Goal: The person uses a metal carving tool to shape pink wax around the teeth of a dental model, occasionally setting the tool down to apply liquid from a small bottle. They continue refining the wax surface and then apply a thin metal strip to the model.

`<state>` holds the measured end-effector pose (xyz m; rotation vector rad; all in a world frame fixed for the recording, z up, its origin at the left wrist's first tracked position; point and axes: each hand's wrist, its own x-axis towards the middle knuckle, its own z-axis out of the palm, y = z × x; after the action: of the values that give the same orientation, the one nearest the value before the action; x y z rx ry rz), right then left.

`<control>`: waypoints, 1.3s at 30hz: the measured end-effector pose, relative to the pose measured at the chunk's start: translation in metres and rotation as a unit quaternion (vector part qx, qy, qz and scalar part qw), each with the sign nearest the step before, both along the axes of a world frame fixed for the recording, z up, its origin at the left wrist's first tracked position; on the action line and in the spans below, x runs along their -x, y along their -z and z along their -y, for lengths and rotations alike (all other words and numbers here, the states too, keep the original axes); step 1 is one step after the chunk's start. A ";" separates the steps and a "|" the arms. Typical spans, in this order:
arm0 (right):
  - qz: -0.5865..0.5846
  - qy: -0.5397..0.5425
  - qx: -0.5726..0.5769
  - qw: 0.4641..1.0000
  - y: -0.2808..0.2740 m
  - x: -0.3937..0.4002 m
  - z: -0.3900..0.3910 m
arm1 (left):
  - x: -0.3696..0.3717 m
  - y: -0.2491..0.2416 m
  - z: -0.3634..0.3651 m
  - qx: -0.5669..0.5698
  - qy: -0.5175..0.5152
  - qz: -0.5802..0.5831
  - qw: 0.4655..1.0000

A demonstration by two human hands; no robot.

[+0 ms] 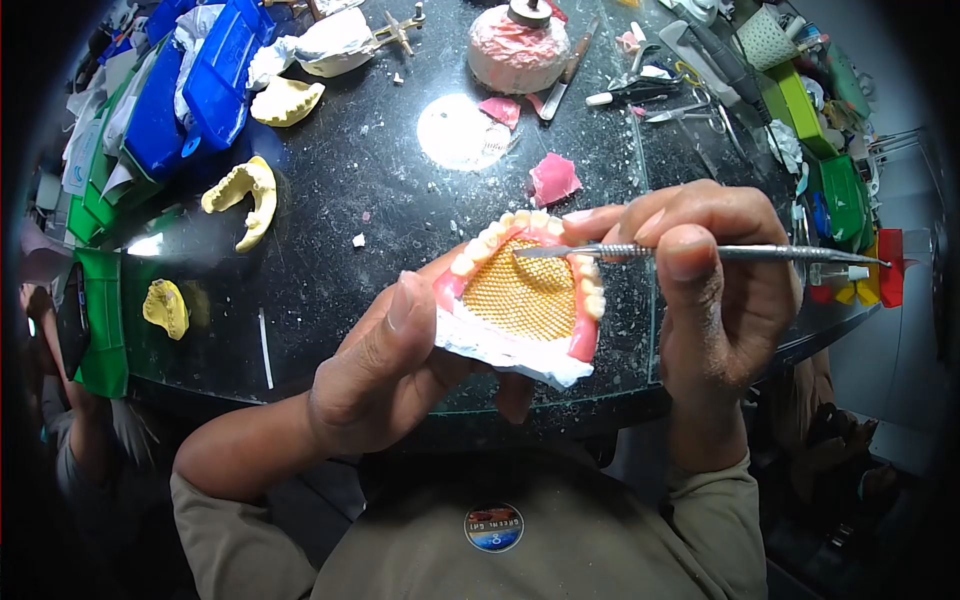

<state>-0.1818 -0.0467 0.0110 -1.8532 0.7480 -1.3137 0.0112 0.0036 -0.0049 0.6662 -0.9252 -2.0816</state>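
Note:
A denture on a white plaster cast (510, 350) rests in my left hand (385, 350), gripped at its left side with the thumb on top. Its arch carries a row of cream teeth (487, 243) set in pink wax (583, 340). Gold-coloured mesh (520, 295) covers the palate. Between the thumb and fingers of my right hand (725, 270) lies a metal carving tool (740, 253) with a knurled grip. Its tip points left, over the mesh just behind the front teeth; whether it touches cannot be made out.
Pink wax pieces (555, 179) lie beyond the denture. Yellow casts (248, 198) sit on the left, near blue bins (215, 75). At the back stand a wax-smeared round pot (518, 50) and a knife (570, 72). Scissors and pliers (640, 85) lie at right. Other people's limbs show at the edges.

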 end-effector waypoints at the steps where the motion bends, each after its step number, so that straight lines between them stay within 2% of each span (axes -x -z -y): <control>1: -0.001 0.001 0.003 1.000 0.000 0.000 0.000 | -0.001 0.000 0.000 0.004 0.007 0.001 1.000; 13: 0.016 0.018 -0.020 1.000 -0.002 -0.004 -0.003 | -0.001 0.002 0.002 0.033 0.025 -0.006 0.999; 39: 0.008 0.008 -0.019 1.000 -0.002 -0.001 -0.003 | 0.000 0.001 0.001 0.022 0.015 -0.007 1.000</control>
<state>-0.1810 -0.0435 0.0125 -1.8085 0.7761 -1.3130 0.0115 0.0024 -0.0060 0.6180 -0.9762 -2.0845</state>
